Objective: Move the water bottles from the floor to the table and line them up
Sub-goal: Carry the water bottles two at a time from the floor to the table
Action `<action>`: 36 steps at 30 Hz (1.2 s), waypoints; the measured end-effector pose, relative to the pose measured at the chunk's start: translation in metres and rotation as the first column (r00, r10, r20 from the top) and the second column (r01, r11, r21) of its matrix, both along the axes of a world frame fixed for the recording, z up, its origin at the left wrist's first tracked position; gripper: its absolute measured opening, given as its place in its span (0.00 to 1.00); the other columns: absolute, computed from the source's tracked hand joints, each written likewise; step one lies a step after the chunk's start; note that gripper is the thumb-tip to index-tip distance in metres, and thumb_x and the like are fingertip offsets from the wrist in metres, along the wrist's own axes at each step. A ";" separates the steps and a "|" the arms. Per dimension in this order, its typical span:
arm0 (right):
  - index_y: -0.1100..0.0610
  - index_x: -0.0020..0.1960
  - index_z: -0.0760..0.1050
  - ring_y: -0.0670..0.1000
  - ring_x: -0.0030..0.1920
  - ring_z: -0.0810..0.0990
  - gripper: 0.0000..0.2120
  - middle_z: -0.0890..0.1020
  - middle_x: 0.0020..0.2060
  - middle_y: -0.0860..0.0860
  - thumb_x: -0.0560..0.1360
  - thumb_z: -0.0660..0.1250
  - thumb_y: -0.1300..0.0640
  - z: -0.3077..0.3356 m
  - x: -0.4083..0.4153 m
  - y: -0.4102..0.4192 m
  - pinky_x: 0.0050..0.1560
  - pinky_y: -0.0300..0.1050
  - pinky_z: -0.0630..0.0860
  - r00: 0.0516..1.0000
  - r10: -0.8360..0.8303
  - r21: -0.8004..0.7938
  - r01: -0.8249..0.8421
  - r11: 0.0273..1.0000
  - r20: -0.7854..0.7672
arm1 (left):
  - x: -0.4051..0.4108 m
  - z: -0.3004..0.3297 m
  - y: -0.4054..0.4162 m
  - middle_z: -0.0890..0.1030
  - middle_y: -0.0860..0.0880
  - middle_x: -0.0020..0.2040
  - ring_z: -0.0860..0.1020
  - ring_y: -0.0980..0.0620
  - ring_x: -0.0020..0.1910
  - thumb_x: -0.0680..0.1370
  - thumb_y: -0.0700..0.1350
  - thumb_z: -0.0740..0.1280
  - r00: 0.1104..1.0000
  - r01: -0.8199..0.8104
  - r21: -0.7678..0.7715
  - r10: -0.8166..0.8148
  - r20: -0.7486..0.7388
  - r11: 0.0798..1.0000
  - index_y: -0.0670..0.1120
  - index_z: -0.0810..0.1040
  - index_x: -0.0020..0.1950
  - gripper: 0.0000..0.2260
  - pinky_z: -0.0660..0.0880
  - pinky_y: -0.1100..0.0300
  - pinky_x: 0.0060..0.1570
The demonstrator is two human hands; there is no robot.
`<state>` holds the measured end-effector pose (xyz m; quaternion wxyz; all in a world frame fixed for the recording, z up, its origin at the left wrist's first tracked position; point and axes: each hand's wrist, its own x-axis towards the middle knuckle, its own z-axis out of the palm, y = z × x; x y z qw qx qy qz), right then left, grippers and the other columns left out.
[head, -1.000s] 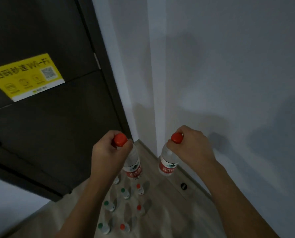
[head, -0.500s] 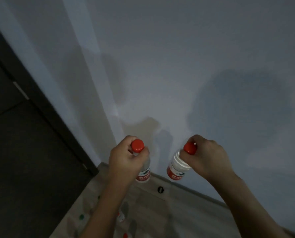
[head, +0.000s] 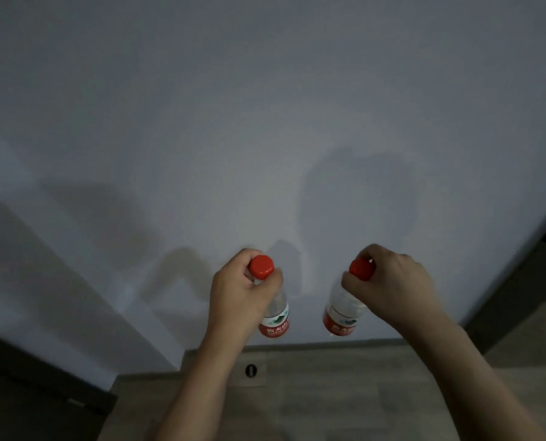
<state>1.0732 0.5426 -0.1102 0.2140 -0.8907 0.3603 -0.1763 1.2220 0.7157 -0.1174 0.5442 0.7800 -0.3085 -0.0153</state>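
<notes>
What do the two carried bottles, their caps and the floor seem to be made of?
Left bottle and right bottle: probably thin clear plastic, see-through above glossy red printed labels. Left cap and right cap: likely opaque red moulded plastic. Floor: matte wood-look planks with visible grain; real wood or laminate is unclear.

Both bare forearms rise from the lower edge of the head view and reach forward, roughly parallel and a little apart. The left hand is raised in front of the body, back of the hand turned outward to the left, fingers curled inward and thumb wrapped across, gripping the neck of a water bottle just under its red cap. The right hand sits at about the same height, knuckles up, wrist bent slightly down, fingers and thumb pinching the red cap of a second water bottle. The two hands are apart, not touching.
</notes>
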 end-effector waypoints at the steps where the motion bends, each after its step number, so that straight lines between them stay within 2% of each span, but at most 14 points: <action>1: 0.48 0.52 0.74 0.49 0.40 0.79 0.15 0.80 0.40 0.46 0.69 0.67 0.41 0.000 -0.016 -0.008 0.41 0.48 0.81 1.000 -0.017 0.002 0.017 1.000 0.009 | -0.012 0.000 -0.012 0.76 0.56 0.30 0.71 0.60 0.29 0.69 0.45 0.74 1.000 0.021 0.003 -0.021 0.003 1.000 0.51 0.77 0.39 0.06 0.68 0.71 0.31; 5: 0.47 0.52 0.73 0.46 0.39 0.78 0.16 0.79 0.40 0.44 0.69 0.67 0.40 0.000 -0.085 -0.043 0.39 0.42 0.78 0.997 -0.076 0.014 0.076 0.997 0.030 | -0.066 0.003 -0.064 0.76 0.57 0.30 0.72 0.61 0.29 0.70 0.43 0.75 0.995 0.102 0.001 -0.102 0.015 0.995 0.52 0.78 0.38 0.08 0.68 0.72 0.31; 8: 0.47 0.49 0.73 0.43 0.35 0.75 0.14 0.77 0.36 0.42 0.68 0.68 0.42 0.001 -0.142 -0.072 0.31 0.35 0.69 0.989 -0.130 0.030 0.129 0.991 0.064 | -0.111 0.005 -0.107 0.76 0.58 0.30 0.72 0.61 0.29 0.69 0.44 0.74 0.985 0.173 -0.008 -0.173 0.010 0.985 0.52 0.78 0.38 0.06 0.68 0.71 0.31; 10: 0.47 0.47 0.72 0.41 0.33 0.73 0.13 0.75 0.34 0.41 0.67 0.68 0.42 0.001 -0.181 -0.091 0.29 0.34 0.65 0.979 -0.190 0.028 0.188 0.982 0.074 | -0.142 0.005 -0.137 0.76 0.59 0.30 0.71 0.61 0.29 0.69 0.45 0.73 0.977 0.215 -0.009 -0.215 0.007 0.977 0.52 0.78 0.37 0.05 0.68 0.71 0.31; 13: 0.49 0.47 0.74 0.45 0.35 0.77 0.14 0.77 0.35 0.44 0.67 0.67 0.42 0.000 -0.239 -0.121 0.33 0.42 0.76 0.962 -0.267 0.028 0.266 0.964 0.055 | -0.190 0.003 -0.181 0.76 0.59 0.31 0.72 0.62 0.30 0.68 0.46 0.73 0.960 0.281 -0.005 -0.281 0.004 0.960 0.53 0.78 0.38 0.05 0.69 0.71 0.31; 15: 0.49 0.47 0.74 0.48 0.36 0.78 0.15 0.78 0.36 0.45 0.66 0.67 0.42 0.000 -0.276 -0.140 0.38 0.48 0.80 0.950 -0.309 0.018 0.308 0.951 0.051 | -0.220 0.001 -0.210 0.77 0.58 0.31 0.73 0.61 0.30 0.68 0.48 0.72 0.947 0.320 -0.012 -0.320 0.008 0.947 0.53 0.78 0.39 0.04 0.70 0.70 0.31; 21: 0.47 0.44 0.72 0.49 0.36 0.77 0.14 0.77 0.35 0.44 0.65 0.67 0.40 -0.001 -0.375 -0.186 0.35 0.45 0.75 0.883 -0.460 0.024 0.460 0.887 0.095 | -0.307 0.003 -0.291 0.78 0.58 0.32 0.75 0.61 0.32 0.70 0.46 0.74 0.877 0.479 0.020 -0.479 0.027 0.878 0.54 0.79 0.40 0.06 0.71 0.68 0.32; 24: 0.47 0.44 0.71 0.49 0.36 0.78 0.14 0.77 0.35 0.45 0.65 0.66 0.40 -0.003 -0.421 -0.207 0.36 0.47 0.77 0.834 -0.539 0.035 0.539 0.842 0.116 | -0.350 0.008 -0.332 0.79 0.57 0.33 0.76 0.62 0.32 0.70 0.48 0.74 0.820 0.569 0.039 -0.570 0.054 0.822 0.55 0.79 0.40 0.05 0.71 0.70 0.31; 28: 0.46 0.43 0.71 0.47 0.35 0.76 0.14 0.76 0.34 0.43 0.65 0.66 0.38 -0.009 -0.477 -0.235 0.34 0.44 0.75 0.766 -0.633 0.026 0.634 0.773 0.114 | -0.404 0.008 -0.389 0.79 0.56 0.33 0.77 0.59 0.32 0.68 0.54 0.72 0.751 0.656 0.072 -0.659 0.039 0.751 0.56 0.79 0.40 0.05 0.78 0.60 0.35; 30: 0.46 0.44 0.70 0.47 0.36 0.77 0.15 0.76 0.35 0.43 0.65 0.66 0.37 -0.013 -0.503 -0.251 0.36 0.46 0.77 0.732 -0.675 0.031 0.676 0.737 0.088 | -0.432 0.004 -0.418 0.78 0.56 0.33 0.78 0.56 0.34 0.69 0.54 0.73 0.709 0.704 0.077 -0.706 -0.004 0.706 0.55 0.79 0.40 0.06 0.82 0.50 0.39; 31: 0.46 0.43 0.70 0.48 0.36 0.77 0.15 0.76 0.35 0.44 0.65 0.65 0.37 -0.016 -0.517 -0.261 0.37 0.47 0.78 0.710 -0.700 0.031 0.700 0.714 0.081 | -0.445 0.001 -0.433 0.78 0.55 0.33 0.78 0.55 0.34 0.69 0.53 0.73 0.688 0.724 0.072 -0.726 -0.012 0.686 0.54 0.79 0.40 0.06 0.83 0.48 0.40; 32: 0.47 0.43 0.71 0.49 0.36 0.77 0.15 0.76 0.35 0.44 0.64 0.64 0.37 -0.018 -0.530 -0.271 0.37 0.48 0.78 0.685 -0.725 0.028 0.725 0.688 0.079 | -0.458 -0.002 -0.449 0.78 0.55 0.32 0.78 0.56 0.33 0.69 0.53 0.73 0.668 0.743 0.066 -0.745 -0.007 0.666 0.53 0.79 0.40 0.06 0.82 0.50 0.39; 35: 0.48 0.43 0.72 0.50 0.37 0.78 0.17 0.78 0.36 0.46 0.63 0.62 0.37 -0.025 -0.567 -0.305 0.39 0.50 0.79 0.627 -0.776 0.028 0.776 0.630 0.070 | -0.496 -0.014 -0.501 0.77 0.56 0.31 0.75 0.61 0.31 0.70 0.51 0.74 0.597 0.799 0.066 -0.802 0.023 0.597 0.53 0.78 0.40 0.07 0.75 0.67 0.34; 36: 0.47 0.44 0.73 0.50 0.38 0.78 0.18 0.78 0.37 0.46 0.63 0.62 0.36 -0.026 -0.580 -0.317 0.39 0.50 0.79 0.613 -0.787 0.028 0.788 0.615 0.063 | -0.510 -0.017 -0.519 0.77 0.57 0.31 0.75 0.62 0.31 0.70 0.50 0.75 0.573 0.816 0.067 -0.819 0.025 0.574 0.53 0.78 0.40 0.07 0.73 0.69 0.34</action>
